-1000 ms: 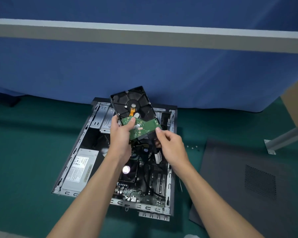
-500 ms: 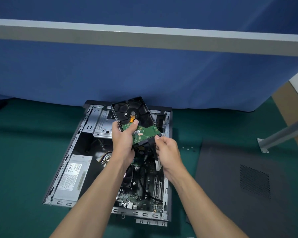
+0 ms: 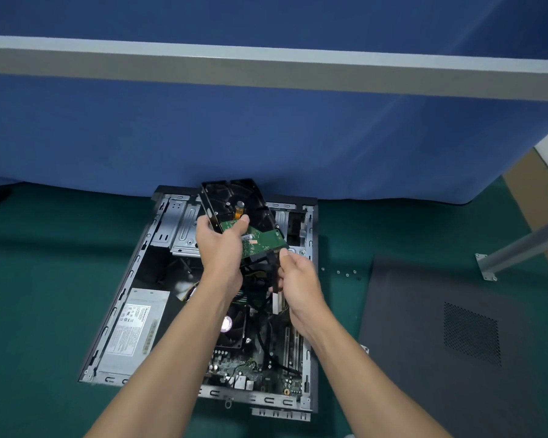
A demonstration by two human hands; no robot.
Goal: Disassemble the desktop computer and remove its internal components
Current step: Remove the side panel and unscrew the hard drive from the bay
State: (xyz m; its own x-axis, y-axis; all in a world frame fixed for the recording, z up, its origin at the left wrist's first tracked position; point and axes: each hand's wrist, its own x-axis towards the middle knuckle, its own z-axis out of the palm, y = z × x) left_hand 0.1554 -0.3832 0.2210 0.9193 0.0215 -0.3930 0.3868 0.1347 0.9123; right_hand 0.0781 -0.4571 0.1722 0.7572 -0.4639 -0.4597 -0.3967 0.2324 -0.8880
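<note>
Holding hard drive (image 3: pixel 244 200) tilted, board side up, above far end of open computer case (image 3: pixel 266 400). Left hand (image 3: pixel 217 248) grips drive's left edge, fingers wrapped round it, thumb pressed on green circuit board (image 3: pixel 263 240). Right hand (image 3: pixel 298 282) pinches black cable connector (image 3: pixel 272 263) at drive's near edge; cable runs down into case. Power supply (image 3: pixel 136 324) in case's near-left corner. Motherboard (image 3: pixel 260 368) along case's right side. Detached side panel (image 3: pixel 424 311) flat on green mat (image 3: pixel 45 279), right of case. Small screws (image 3: pixel 346 274) between case and panel.
</note>
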